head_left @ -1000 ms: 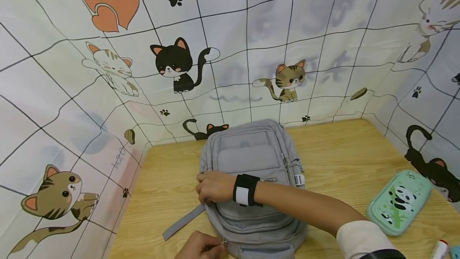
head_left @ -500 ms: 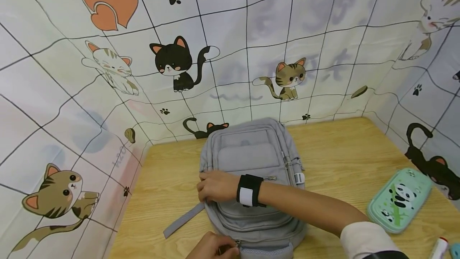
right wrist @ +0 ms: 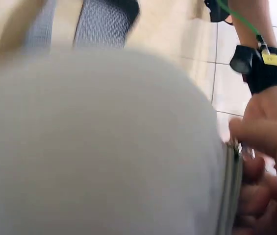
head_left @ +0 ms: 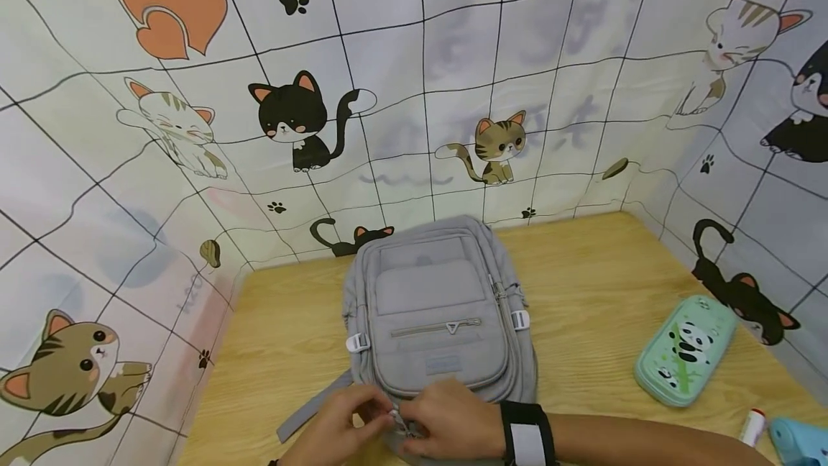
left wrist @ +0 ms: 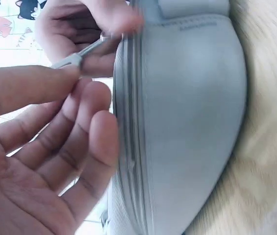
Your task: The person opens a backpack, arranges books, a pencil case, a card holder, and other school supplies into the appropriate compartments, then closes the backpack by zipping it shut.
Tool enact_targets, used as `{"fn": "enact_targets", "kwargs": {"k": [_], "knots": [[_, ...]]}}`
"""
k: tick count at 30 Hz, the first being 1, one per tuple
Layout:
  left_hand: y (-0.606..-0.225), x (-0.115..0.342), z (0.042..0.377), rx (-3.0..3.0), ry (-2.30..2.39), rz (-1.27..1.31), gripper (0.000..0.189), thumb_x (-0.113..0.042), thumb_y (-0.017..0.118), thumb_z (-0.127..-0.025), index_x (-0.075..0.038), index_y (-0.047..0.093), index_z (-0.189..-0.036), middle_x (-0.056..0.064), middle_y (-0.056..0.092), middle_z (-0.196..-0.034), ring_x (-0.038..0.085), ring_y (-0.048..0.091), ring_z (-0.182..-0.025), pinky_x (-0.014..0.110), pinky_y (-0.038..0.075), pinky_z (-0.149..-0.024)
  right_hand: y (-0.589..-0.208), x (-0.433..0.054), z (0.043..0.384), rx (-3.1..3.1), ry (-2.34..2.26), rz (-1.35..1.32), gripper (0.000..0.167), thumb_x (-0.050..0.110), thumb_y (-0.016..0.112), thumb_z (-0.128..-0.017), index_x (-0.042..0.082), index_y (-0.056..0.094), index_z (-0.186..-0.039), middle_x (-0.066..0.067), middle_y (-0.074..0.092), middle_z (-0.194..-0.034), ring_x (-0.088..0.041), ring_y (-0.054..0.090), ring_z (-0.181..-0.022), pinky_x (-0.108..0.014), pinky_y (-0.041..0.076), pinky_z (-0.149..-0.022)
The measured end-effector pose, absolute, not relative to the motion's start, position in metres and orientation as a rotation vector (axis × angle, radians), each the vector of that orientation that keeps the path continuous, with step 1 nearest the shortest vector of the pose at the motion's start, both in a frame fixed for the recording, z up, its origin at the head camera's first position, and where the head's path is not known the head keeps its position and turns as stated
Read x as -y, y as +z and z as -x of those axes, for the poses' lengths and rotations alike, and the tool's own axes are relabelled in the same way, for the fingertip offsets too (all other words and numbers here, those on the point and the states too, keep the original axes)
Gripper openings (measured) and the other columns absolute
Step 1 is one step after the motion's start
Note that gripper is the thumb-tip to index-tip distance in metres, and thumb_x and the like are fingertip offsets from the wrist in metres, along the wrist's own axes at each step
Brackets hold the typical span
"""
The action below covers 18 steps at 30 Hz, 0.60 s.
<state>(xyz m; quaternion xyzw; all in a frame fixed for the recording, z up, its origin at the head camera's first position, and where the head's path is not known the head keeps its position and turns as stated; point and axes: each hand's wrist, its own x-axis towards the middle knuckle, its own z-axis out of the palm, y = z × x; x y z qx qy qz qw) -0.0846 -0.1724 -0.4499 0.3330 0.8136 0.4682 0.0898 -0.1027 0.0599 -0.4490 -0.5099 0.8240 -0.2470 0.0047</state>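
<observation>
- Grey backpack (head_left: 430, 290) lies mid-table (head_left: 582, 286), near the cat-print sheet (head_left: 401, 56).
- Left hand (head_left: 343, 423) pinches a zipper pull (left wrist: 72, 61).
- Right hand (head_left: 456, 419), just beside, grips the zip edge (right wrist: 230, 191); both hands hide the backpack's lower front.
- Loose strap (head_left: 310, 408) sticks out leftward.
- Well apart at right: panda case (head_left: 687, 351), red-capped marker (head_left: 752, 428), blue object (head_left: 798, 441).

Head view high, facing forward-down; wrist views close; all share backpack (head_left: 440, 342).
</observation>
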Motion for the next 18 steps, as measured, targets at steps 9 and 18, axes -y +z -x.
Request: {"fn": "enact_targets", "kwargs": {"k": [9, 18], "knots": [[-0.480, 0.163, 0.088, -2.741, 1.041, -1.716, 0.040, -0.031, 0.075, -0.075, -0.028, 0.060, -0.113, -0.012, 0.057, -0.107, 0.006, 0.047, -0.100, 0.022, 0.034, -0.086, -0.442, -0.082, 0.090, -2.393, -1.095, 1.363, 0.011, 0.019, 0.059, -0.088, 0.030, 0.056, -0.086, 0.022, 0.052, -0.074, 0.012, 0.043, -0.059, -0.006, 0.036, -0.051], [-0.488, 0.154, 0.092, -2.608, 1.134, -1.611, 0.014, -0.024, 0.070, -0.081, -0.026, 0.068, -0.094, -0.016, 0.056, -0.094, -0.004, 0.046, -0.085, 0.009, 0.037, -0.080, -0.443, -0.095, 0.081, -2.412, -0.922, 1.638, 0.023, 0.011, 0.062, -0.085, 0.027, 0.048, -0.077, 0.017, 0.042, -0.071, 0.013, 0.032, -0.059, 0.000, 0.027, -0.051]]}}
